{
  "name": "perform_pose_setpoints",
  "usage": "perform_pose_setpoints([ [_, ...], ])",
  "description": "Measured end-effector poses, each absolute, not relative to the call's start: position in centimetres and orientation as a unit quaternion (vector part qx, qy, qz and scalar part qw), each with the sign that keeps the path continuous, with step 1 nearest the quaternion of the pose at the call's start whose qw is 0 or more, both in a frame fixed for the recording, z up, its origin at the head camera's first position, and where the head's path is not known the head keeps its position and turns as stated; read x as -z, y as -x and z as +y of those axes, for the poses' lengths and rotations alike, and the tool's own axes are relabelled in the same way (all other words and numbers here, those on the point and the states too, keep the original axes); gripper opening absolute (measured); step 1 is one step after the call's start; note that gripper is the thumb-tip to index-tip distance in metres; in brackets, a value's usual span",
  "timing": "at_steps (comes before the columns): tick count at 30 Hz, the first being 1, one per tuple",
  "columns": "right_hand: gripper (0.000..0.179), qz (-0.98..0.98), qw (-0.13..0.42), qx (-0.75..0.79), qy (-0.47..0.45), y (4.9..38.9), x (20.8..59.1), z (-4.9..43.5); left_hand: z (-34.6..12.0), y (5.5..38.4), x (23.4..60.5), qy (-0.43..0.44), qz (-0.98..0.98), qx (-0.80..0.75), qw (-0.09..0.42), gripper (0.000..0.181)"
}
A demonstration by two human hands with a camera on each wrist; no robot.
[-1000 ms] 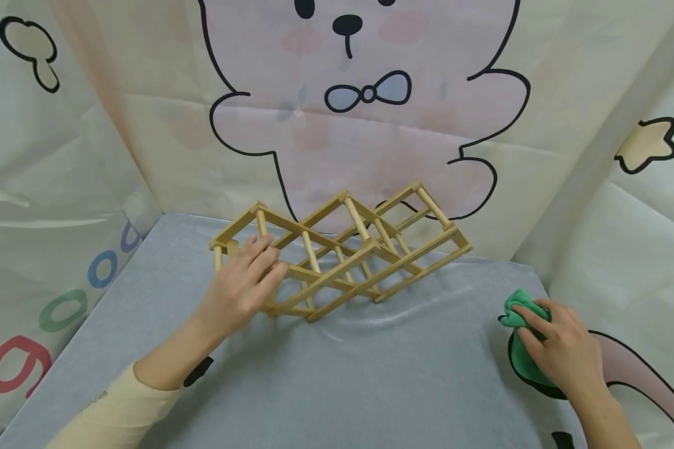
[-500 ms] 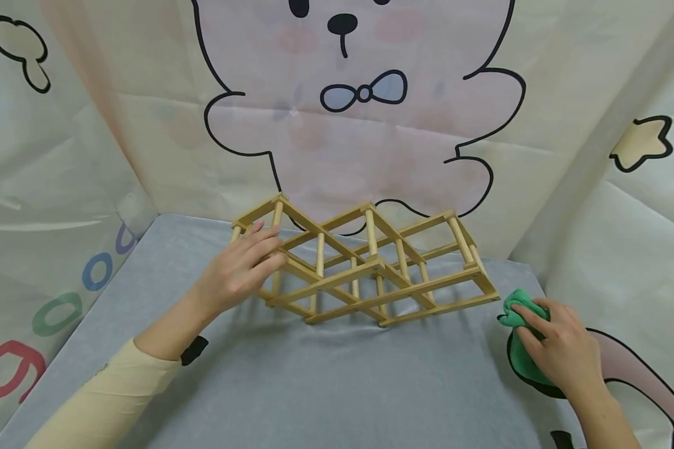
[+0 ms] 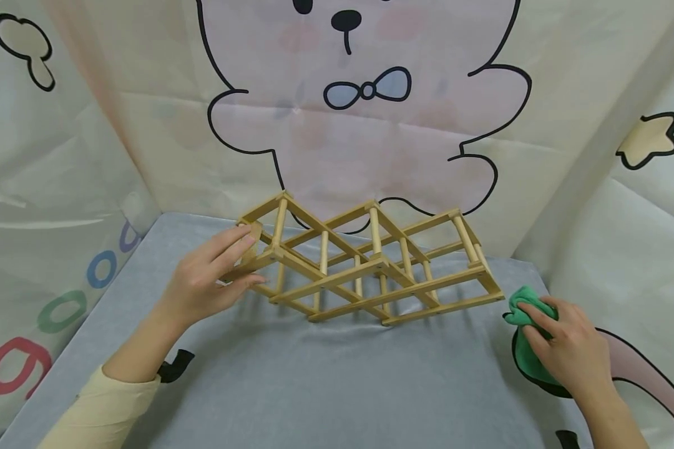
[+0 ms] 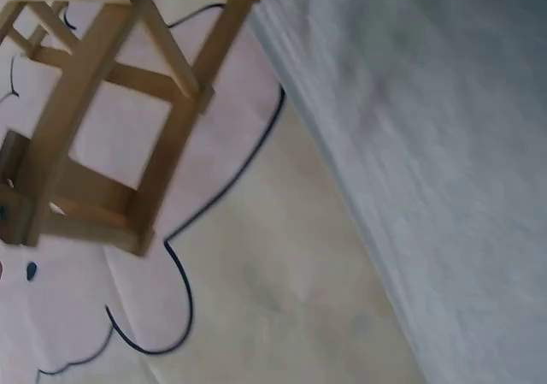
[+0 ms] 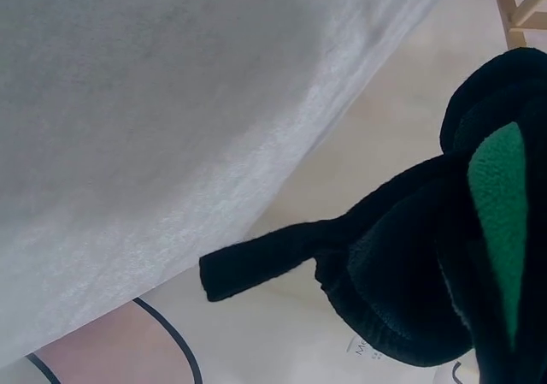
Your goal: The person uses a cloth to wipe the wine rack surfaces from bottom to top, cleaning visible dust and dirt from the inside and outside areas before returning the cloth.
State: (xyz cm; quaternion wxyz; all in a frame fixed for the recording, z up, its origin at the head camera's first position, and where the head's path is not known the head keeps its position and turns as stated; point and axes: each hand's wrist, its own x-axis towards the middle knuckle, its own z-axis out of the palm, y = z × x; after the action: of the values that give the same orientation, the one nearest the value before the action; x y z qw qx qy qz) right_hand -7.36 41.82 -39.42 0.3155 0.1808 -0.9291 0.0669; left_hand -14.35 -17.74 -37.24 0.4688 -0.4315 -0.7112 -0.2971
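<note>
A light wooden lattice rack [image 3: 374, 229], of crossed slats and round dowels, stands slantwise toward the back of the table. My left hand [image 3: 205, 277] grips its left end, fingers over the end slat and thumb in front. The left wrist view catches one end of the rack [image 4: 81, 102], but not the hand. On the right, my right hand [image 3: 575, 349] holds a bunched green cloth [image 3: 530, 362] between thumb and fingers. Up close in the right wrist view, the cloth [image 5: 500, 204] shows a green patch amid dark folds, with a dark strap sticking out.
Pale blue-grey fabric covers the table [image 3: 337, 386]. A printed backdrop [image 3: 365, 137] with a cartoon animal rises right behind the rack, and side sheets [image 3: 640, 231] flank the table. The rack's right end lies close to the cloth.
The rack has shifted right and its right end has swung forward, toward the cloth. My left hand has slid from the rack's top to its left end. The right hand stays nearly still.
</note>
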Motion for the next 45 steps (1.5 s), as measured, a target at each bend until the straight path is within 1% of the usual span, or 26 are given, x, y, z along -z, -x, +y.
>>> perform_pose_setpoints([
  [4, 0.07, -0.927, 0.322, -0.063, -0.182, 7.2, 39.1, 41.6, -19.7, 13.6, 38.3, 0.401, -0.73, 0.326, 0.448, 0.059],
  [6, 0.074, -0.924, 0.33, -0.06, -0.184, 7.2, 39.0, 41.4, -20.4, 13.4, 38.9, 0.391, -0.737, 0.336, 0.437, 0.06],
  [14, 0.069, -0.91, 0.36, -0.05, -0.201, 6.8, 38.8, 40.7, -21.2, 13.1, 40.5, 0.361, -0.756, 0.353, 0.416, 0.055],
  [24, 0.063, -0.893, 0.387, -0.053, -0.225, 6.3, 38.9, 39.8, -21.1, 13.3, 41.5, 0.375, -0.755, 0.359, 0.399, 0.045],
  [30, 0.058, -0.872, 0.417, -0.061, -0.25, 6.2, 38.9, 39.0, -20.9, 13.1, 41.8, 0.378, -0.754, 0.358, 0.401, 0.039],
  [34, 0.057, -0.868, 0.424, -0.057, -0.251, 5.7, 38.7, 38.5, -20.8, 13.1, 41.9, 0.376, -0.755, 0.355, 0.403, 0.038],
  [38, 0.051, -0.85, 0.452, -0.066, -0.261, 5.4, 38.3, 37.4, -20.8, 13.1, 41.9, 0.374, -0.755, 0.351, 0.409, 0.039],
  [42, 0.045, -0.819, 0.479, -0.105, -0.298, 5.2, 38.1, 35.9, -20.8, 13.0, 41.8, 0.373, -0.752, 0.347, 0.418, 0.04],
  [45, 0.044, -0.808, 0.475, -0.118, -0.328, 5.1, 38.1, 34.8, -20.7, 12.9, 41.6, 0.375, -0.747, 0.346, 0.425, 0.039],
])
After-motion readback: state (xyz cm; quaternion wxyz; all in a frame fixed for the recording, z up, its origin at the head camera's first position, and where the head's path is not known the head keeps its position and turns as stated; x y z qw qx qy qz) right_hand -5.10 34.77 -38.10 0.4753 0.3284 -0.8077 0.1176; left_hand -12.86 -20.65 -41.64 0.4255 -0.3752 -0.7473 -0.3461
